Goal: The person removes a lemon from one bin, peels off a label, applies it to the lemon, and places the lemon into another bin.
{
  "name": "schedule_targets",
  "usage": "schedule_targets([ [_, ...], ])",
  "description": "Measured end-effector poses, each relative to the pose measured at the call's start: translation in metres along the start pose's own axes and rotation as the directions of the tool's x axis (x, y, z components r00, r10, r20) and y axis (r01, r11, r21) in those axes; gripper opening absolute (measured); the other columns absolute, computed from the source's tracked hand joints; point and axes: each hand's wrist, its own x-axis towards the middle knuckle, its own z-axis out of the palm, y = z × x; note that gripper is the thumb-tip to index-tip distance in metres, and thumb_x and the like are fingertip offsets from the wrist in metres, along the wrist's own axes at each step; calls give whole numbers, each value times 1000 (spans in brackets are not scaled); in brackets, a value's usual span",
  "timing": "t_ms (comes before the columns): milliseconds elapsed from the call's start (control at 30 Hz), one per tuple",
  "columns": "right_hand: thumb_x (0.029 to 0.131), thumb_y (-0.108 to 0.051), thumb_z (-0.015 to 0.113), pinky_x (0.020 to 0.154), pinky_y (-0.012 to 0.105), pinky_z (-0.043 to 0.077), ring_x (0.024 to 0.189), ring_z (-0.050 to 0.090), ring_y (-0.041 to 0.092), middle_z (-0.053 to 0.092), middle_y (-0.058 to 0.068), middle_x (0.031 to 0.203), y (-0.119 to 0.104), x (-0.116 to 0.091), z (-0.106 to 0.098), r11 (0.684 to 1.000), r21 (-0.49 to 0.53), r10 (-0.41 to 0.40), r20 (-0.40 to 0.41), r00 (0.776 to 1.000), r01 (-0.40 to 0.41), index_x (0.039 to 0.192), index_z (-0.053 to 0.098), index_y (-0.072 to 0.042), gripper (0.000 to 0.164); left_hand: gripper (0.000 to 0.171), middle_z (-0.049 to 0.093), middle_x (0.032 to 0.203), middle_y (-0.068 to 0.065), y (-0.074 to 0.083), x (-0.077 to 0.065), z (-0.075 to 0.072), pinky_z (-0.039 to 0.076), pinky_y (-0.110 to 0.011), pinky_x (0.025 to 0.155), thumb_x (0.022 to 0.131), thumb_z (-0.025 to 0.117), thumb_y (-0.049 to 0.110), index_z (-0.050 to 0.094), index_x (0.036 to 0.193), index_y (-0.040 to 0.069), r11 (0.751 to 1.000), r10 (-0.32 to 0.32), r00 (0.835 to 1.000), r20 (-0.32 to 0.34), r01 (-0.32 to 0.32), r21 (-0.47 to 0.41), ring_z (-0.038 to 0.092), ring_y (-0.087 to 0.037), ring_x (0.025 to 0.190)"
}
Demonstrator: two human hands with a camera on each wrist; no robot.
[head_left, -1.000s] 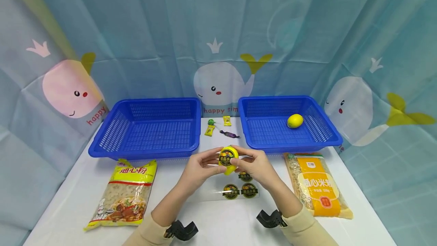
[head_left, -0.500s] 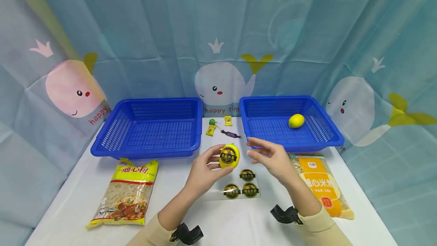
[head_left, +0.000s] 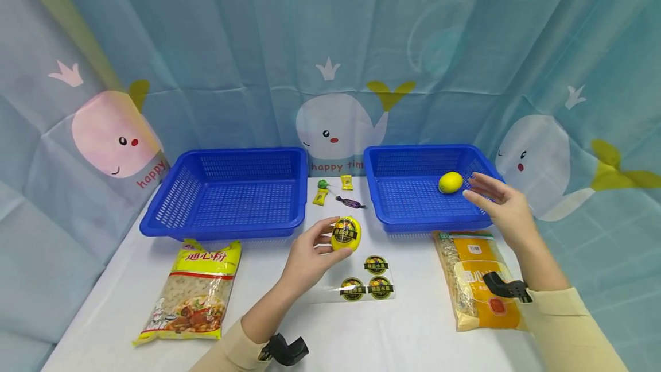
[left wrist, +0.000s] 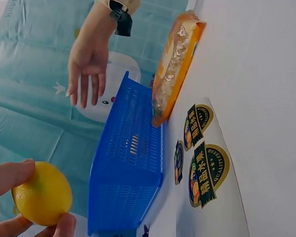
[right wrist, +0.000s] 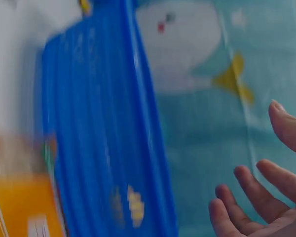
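Observation:
My left hand [head_left: 310, 254] holds a lemon [head_left: 353, 244] between thumb and fingers above the table. On that lemon's face sits a round black fruit sticker [head_left: 344, 231]. In the left wrist view the lemon [left wrist: 43, 195] shows its plain side. My right hand [head_left: 503, 211] hovers over the right end of the right blue basket [head_left: 413, 226], fingers spread and holding nothing. Just left of its fingertips a second lemon [head_left: 451, 182] lies in that basket, apart from the hand. The right wrist view shows the right hand [right wrist: 266, 197] with loose fingers beside the basket wall [right wrist: 98, 113].
A clear sheet with several round stickers [head_left: 380, 287] lies in front of the left hand. Another blue basket [head_left: 222, 230] stands at the back left. Pasta bags flank the table, one on the left [head_left: 193, 291] and one on the right [head_left: 465, 303]. Candies [head_left: 351, 202] lie between the baskets.
My right hand has let go of the stickered lemon and moved right and away, over the right basket. My left hand has kept the lemon nearly in place.

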Motion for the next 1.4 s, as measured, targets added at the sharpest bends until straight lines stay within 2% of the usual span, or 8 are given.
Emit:
schedule_targets([
  [100,93,-48,68,98,13,48,134,50,20,54,-3,148,17,9,-25,994,-74,80,-51,995,-84,154,44,-25,69,64,67,119,-8,0,2,1,60,-28,85,78,88,25,62,136,21,1000,2,1000,-3,-2,-4,69,-24,101],
  [200,91,-57,67,114,45,42,147,30,41,30,13,164,33,14,-42,976,-102,183,-86,979,-192,158,35,-31,78,64,67,119,-8,0,4,1,60,-28,85,78,88,25,62,137,21,1000,-7,1000,-8,7,-5,69,-24,100],
  [267,89,-59,66,113,67,32,150,18,50,15,20,167,41,16,-48,966,-103,230,-95,969,-239,160,29,-27,86,64,68,119,-8,0,5,1,60,-29,85,78,88,25,62,137,21,1000,-14,1000,-12,14,-1,69,-24,99],
  [367,89,-61,66,109,76,25,149,8,56,4,25,167,52,17,-52,951,-122,276,-86,957,-285,162,22,-20,95,63,69,118,-8,0,5,1,60,-29,83,79,88,27,63,136,22,1000,-24,1000,-13,24,15,69,-22,97],
  [633,94,-60,59,108,69,34,141,26,58,5,34,163,83,16,-45,941,-139,310,-3,951,-308,163,4,-14,99,63,68,121,-8,2,10,6,60,-29,85,80,86,31,62,138,23,999,-24,999,22,23,33,69,-21,98],
  [833,100,-47,55,92,34,55,141,29,52,-5,30,165,97,15,-38,964,29,263,58,963,-265,161,-7,-13,94,64,66,124,-7,4,23,14,60,-28,84,82,85,33,60,140,22,997,11,999,53,-15,70,68,-21,101],
  [1067,102,-40,56,82,21,59,122,51,19,-13,26,165,98,14,-40,968,97,228,67,971,-233,161,-8,-14,91,66,66,130,-2,10,55,39,59,-26,80,85,81,35,57,145,23,993,39,994,107,-50,108,67,-18,102],
  [1400,103,-44,52,87,32,59,144,24,53,-21,19,166,106,16,-35,966,93,234,81,969,-241,160,-12,-18,90,67,60,131,-10,25,90,79,56,-16,80,91,76,37,52,148,13,946,151,975,160,-189,262,66,-16,100],
])
